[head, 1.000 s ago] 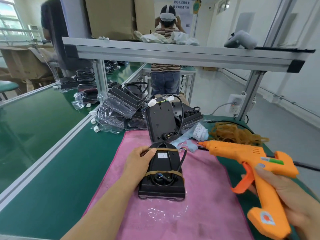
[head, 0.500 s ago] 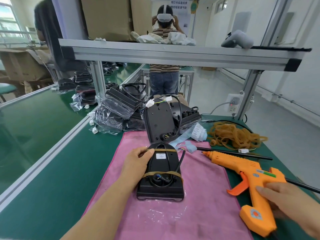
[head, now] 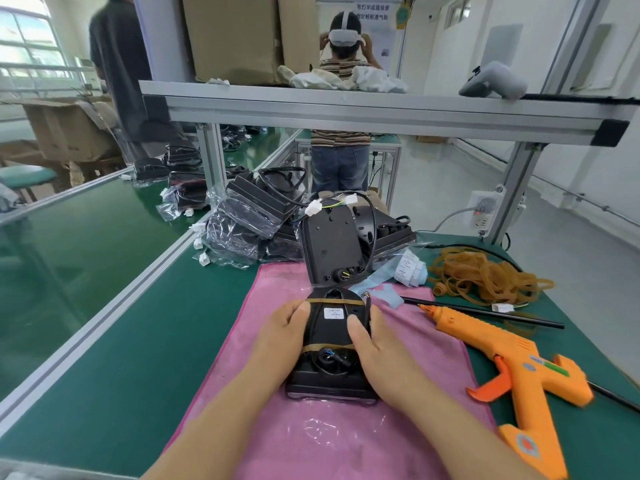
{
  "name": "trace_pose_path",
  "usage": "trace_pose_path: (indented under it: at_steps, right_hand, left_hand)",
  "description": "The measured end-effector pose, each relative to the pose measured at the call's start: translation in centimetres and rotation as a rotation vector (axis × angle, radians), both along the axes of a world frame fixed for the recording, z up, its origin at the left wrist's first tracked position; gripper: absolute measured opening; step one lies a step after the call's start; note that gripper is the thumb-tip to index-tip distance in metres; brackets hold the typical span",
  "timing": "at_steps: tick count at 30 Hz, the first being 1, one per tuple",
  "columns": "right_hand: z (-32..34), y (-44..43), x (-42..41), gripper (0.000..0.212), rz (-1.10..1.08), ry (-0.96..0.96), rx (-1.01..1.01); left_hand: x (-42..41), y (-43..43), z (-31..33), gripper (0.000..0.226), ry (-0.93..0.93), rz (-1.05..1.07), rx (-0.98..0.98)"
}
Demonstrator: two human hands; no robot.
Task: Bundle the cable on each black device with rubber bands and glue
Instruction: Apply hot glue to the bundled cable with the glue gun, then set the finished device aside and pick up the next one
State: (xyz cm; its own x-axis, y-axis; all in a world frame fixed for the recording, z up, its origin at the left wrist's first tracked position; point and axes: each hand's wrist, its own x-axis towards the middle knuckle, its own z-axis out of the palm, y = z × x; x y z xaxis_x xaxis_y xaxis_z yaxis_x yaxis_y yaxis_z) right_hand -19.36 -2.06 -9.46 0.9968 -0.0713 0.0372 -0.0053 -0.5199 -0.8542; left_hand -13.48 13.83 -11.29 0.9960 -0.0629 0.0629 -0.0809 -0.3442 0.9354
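Scanning from the left: green bench [head: 104,306], bare on the near left; at its far side, a heap of black units in clear plastic bags [head: 242,230]. A pink cloth [head: 346,445] is spread on the bench at centre. The left hand [head: 280,337] grips the left edge of the black device [head: 332,327], thumb laid on its top face and fingers curled round the side. The device lies flat on the cloth, long axis running near to far, white label [head: 334,312] facing up. Two tan rubber bands cross it: far band [head: 334,301] above the label, near band [head: 329,347] below it. The cable [head: 327,360] sits coiled on the device just near of the near band. Directly beyond, a second black device [head: 330,247] stands tilted upright at the cloth's far edge, its cable loose with white connectors at the top. The right hand [head: 384,358] clamps the device's right edge, thumb on top. Further right, on bare bench: a loose pile of rubber bands [head: 485,277] at the far side and an orange glue gun [head: 512,355] lying on its side, unheld, nozzle pointing far-left toward the cloth.
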Motion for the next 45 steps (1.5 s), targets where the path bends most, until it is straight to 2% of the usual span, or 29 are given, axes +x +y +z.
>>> trace_pose_path:
  at_steps: [5, 10, 14, 16, 19, 23, 26, 33, 37, 41, 45]
  right_hand:
    - [-1.0, 1.9, 0.5, 0.046, -0.044, -0.117, 0.041]
    - [-0.3, 2.4, -1.4, 0.034, -0.132, -0.185, 0.123]
    - [2.3, 3.5, -3.2, 0.075, -0.162, -0.325, 0.103]
    - [4.0, 4.5, -3.2, 0.083, -0.159, -0.344, 0.106]
    - [6.6, 6.6, -2.2, 0.083, -0.087, -0.397, 0.100]
    - [9.3, 11.0, 0.7, 0.080, 0.087, -0.445, 0.104]
    - [10.4, 15.4, 3.1, 0.076, 0.253, -0.426, 0.128]
    - [9.7, 27.6, 7.1, 0.063, 0.659, -0.167, 0.138]
    - [8.8, 34.8, 6.7, 0.062, 0.846, -0.009, 0.167]
    - [7.4, 41.2, 5.5, 0.064, 0.964, 0.235, 0.203]
    - [5.4, 46.1, 4.2, 0.066, 1.022, 0.422, 0.268]
  left_hand:
    - [-1.6, -0.7, 1.1, 0.027, 0.076, -0.048, -0.174]
    - [-3.2, -0.5, 3.1, 0.029, 0.033, -0.111, -0.258]
    - [-4.3, 0.4, 6.8, 0.035, -0.109, -0.162, -0.246]
    - [-4.6, 1.6, 8.9, 0.037, -0.199, -0.121, -0.242]
    - [-5.0, 4.1, 11.5, 0.037, -0.325, -0.051, -0.245]
    - [-4.9, 8.8, 13.3, 0.041, -0.422, 0.080, -0.304]
    - [-4.5, 13.2, 13.2, 0.047, -0.442, 0.280, -0.319]
    - [-6.4, 24.1, 11.2, 0.035, -0.398, 0.687, -0.311]
    - [-8.9, 30.1, 9.3, 0.046, -0.291, 0.873, -0.419]
    - [-11.5, 34.9, 7.4, 0.052, -0.240, 1.033, -0.540]
    - [-13.3, 38.3, 5.6, 0.080, -0.236, 1.132, -0.551]
